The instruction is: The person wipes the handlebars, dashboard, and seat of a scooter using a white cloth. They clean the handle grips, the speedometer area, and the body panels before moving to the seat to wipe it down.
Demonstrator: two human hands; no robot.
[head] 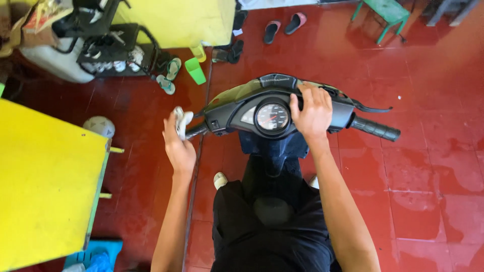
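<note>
The rag (181, 120) is at the scooter's (272, 108) left grip, bunched in the closed left hand (179, 146). It looks soft and light, easy to squeeze anywhere. The right hand (312, 111) lies flat, fingers loosely curled, on the dash beside the speedometer (272, 117).

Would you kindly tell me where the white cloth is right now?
In the head view the white cloth is in the left hand, at the left handlebar grip, left of the speedometer.
</note>
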